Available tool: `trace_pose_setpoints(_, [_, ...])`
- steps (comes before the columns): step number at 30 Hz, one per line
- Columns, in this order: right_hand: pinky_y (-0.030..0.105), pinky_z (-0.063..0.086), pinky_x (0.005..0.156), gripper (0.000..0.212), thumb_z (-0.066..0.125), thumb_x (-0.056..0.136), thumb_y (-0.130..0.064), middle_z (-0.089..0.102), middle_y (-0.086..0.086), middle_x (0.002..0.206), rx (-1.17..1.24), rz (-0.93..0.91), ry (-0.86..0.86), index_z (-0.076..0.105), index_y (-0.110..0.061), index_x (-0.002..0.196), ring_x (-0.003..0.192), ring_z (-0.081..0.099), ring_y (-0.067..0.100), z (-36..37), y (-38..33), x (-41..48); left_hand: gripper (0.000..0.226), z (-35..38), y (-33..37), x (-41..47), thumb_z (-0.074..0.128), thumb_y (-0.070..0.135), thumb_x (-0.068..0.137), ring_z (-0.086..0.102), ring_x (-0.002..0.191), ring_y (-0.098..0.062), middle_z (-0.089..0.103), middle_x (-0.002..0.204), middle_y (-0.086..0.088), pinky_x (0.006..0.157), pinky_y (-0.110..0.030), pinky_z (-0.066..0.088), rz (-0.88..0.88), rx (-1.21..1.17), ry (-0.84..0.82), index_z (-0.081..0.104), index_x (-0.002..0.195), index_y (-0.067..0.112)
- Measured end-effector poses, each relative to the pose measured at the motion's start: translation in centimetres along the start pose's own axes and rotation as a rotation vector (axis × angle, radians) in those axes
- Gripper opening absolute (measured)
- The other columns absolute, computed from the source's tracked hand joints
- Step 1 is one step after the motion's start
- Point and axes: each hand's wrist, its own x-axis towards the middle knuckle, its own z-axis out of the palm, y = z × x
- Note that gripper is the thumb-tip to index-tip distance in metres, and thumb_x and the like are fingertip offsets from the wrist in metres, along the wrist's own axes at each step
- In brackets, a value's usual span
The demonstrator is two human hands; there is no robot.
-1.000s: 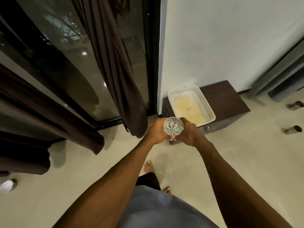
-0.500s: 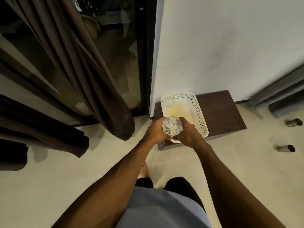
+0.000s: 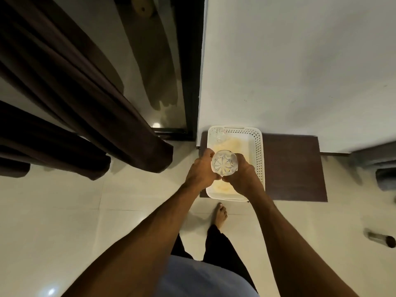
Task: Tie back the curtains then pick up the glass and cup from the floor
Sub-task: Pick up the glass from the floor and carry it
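A clear cut-pattern glass [image 3: 224, 162] is held upright between both hands, directly above a white perforated basket [image 3: 258, 155]. My left hand [image 3: 200, 172] grips its left side and my right hand [image 3: 241, 179] grips its right side. The basket rests on a low dark wooden cabinet [image 3: 293, 168] against the white wall. Dark brown curtains [image 3: 70, 99] hang in gathered folds at the left, in front of the glass door. No cup is identifiable with certainty.
A black door frame [image 3: 191, 67] meets the white wall. A metal cylinder [image 3: 380, 240] lies on the tiled floor at the right. Grey fabric [image 3: 377, 159] sits at the far right edge. My bare foot [image 3: 219, 215] stands just before the cabinet.
I have stepped closer to the cabinet; both hands with the glass now hover over the basket instead of in front of it. The grip on the glass is unchanged.
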Motion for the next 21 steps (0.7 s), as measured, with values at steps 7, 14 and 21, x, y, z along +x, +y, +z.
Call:
trace_pose_setpoints(7, [0.023,0.045,0.075,0.067,0.084,0.074,-0.016,0.067,0.008,0.118,-0.030,-0.004,-0.041,0.046,-0.011,0.129,0.105,0.065,0.030,0.1,6.2,5.9,0.063,6.5,0.1,4.9,0.080,0.025,0.073,0.059,0.107,-0.026,0.061,0.121,-0.005,0.084,-0.036,0.051,-0.050,-0.052,0.085,0.044,0.124,0.022])
trace_pose_setpoints(14, [0.023,0.040,0.073,0.069,0.082,0.073,-0.008,0.067,0.011,0.118,0.002,0.047,-0.038,0.046,-0.012,0.131,0.107,0.062,0.032,3.8,13.0,13.7,0.062,13.0,-3.2,12.6,0.067,0.001,0.081,0.056,0.113,-0.026,0.059,0.126,-0.005,0.092,-0.036,0.049,-0.081,-0.137,0.108,0.045,0.136,0.020])
trace_pose_setpoints(21, [0.025,0.040,0.074,0.068,0.080,0.074,-0.008,0.064,0.012,0.121,0.101,0.031,0.081,0.047,-0.011,0.133,0.106,0.062,0.030,7.2,17.1,21.5,0.068,17.5,-7.0,20.4,0.053,-0.010,0.083,0.060,0.106,-0.024,0.055,0.131,-0.001,0.082,-0.032,0.052,-0.028,-0.361,0.121,0.039,0.141,0.023])
